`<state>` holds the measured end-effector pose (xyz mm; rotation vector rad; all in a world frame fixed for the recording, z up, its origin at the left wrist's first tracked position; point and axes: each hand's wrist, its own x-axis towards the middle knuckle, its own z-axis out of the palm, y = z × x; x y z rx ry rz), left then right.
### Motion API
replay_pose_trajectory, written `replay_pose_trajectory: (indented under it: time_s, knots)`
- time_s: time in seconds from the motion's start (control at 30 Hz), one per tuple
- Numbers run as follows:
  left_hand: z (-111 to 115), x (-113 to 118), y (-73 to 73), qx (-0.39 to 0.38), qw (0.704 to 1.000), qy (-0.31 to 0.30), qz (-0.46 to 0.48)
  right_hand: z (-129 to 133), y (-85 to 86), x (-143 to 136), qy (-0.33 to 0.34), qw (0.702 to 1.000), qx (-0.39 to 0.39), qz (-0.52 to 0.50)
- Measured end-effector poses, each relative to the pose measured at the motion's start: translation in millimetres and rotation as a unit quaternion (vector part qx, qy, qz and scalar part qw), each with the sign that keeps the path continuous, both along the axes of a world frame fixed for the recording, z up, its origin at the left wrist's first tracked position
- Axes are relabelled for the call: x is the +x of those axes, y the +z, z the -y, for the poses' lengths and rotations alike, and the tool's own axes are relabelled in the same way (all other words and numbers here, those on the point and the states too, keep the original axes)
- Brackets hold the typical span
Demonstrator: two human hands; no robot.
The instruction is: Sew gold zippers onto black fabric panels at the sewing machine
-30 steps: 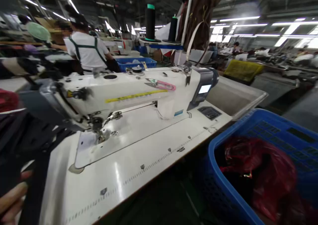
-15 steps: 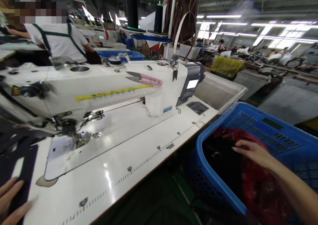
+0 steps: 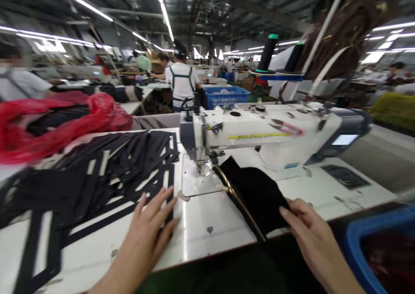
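Ceiling [image 3: 197, 15]: strip lights [image 3: 164, 15] galore
Black zippered fabric [image 3: 254, 188]: on the tabletop [image 3: 207, 207], right by the sewing machine [image 3: 249, 123]
Right hand [image 3: 306, 225]: pinching its edge
Left hand [image 3: 151, 227]: spread loose, near dark cut panels [image 3: 61, 194]

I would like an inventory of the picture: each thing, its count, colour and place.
Table: one, white, in front
Sewing machine: one, white and grey, on the table
Black cloth piece: one, gold-trimmed, front middle of the table
Dark cloth pieces: several, blackish, on the left
Plastic bag: one, red, far left
Snips: one, pink, on the machine
Thread cones: two, black, above the machine
Bundle: one, brown, hanging upper right
Baskets: two, blue, lower right and behind the machine
Lamps: many, white, overhead
People: several, nearest in white, background
Left hand: one, spread, beside the dark cloth pieces
Right hand: one, pinching the black cloth piece's edge
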<state>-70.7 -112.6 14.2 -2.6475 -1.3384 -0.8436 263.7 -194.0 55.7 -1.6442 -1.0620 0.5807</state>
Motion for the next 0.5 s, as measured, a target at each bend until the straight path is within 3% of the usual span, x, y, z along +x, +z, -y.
replay_pose_trajectory:
  time_s: [0.07, 0.13, 0.33, 0.5]
  knots:
    - [7, 12, 6.1, -0.022, 0.999, -0.033, -0.014, -15, -21.4, -18, 0.061, 0.991, -0.049, -0.108]
    - [10, 27, 11.3, -0.05, 0.998, -0.048, 0.002, -22, -27.4, -27, 0.091, 0.978, -0.085, -0.167]
    - [-5, 54, 27.1, -0.151, 0.985, -0.055, 0.06, -40, -8.0, -28, 0.112, 0.971, -0.081, -0.195]
    - [-24, 62, 26.5, -0.238, 0.967, -0.045, 0.08, -57, -15.9, -29, 0.068, 0.989, -0.017, -0.132]
